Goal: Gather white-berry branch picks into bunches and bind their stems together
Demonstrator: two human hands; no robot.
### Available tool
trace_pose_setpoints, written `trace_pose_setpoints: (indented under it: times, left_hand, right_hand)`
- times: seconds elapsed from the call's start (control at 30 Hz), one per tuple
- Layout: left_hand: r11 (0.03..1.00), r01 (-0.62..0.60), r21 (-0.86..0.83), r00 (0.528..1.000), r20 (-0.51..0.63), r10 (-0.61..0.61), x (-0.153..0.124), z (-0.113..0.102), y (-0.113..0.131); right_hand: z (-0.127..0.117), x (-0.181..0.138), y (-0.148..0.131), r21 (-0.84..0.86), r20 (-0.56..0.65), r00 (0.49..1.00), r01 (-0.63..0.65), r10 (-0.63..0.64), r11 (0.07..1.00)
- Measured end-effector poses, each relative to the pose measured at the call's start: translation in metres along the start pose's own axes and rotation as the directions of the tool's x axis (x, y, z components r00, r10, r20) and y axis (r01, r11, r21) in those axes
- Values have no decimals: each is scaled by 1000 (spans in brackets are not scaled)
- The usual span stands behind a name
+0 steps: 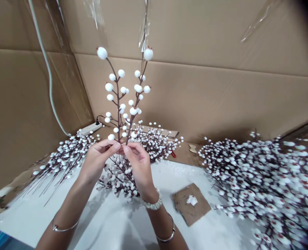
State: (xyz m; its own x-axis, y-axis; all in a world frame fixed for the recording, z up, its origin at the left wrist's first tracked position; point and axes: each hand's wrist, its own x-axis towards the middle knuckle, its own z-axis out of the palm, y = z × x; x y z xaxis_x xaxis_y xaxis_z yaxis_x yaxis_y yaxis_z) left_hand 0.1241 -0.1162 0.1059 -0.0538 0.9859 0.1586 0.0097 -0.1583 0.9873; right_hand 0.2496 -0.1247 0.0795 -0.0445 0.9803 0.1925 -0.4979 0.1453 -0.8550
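White-berried stem (118, 104) and its twin stem (131, 122) rise directly above the grip in a narrow V, long axes near upright. The left hand (98, 156) pinches the left one between thumb and fingers below its lowest berries; the right hand (140, 165) pinches the right one, equally close. Whether the stems join there, I cannot tell. No brand, label or writing is legible, even on the power strip (89, 129).
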Motion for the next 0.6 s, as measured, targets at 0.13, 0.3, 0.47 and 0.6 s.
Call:
trace_pose_setpoints:
  times: [0.13,0.3,0.47,0.6]
  left_hand:
    - [1000,-17,-4,1000,19,17,-1,1,-1]
    - [967,-154,203,987,-6,159,2,-8,-6]
    - [939,-244,242,970,75,232,4,-15,-2]
    - [901,-262,346,961,180,210,6,-21,5]
  right_hand:
    - [2,-1,-2,7,50,999,-2,1,1000]
    - [-2,2,-2,-20,91,995,-33,35,999]
    - [-8,5,-2,-70,145,985,-80,90,994]
    - [-7,4,-1,12,158,981,-113,110,994]
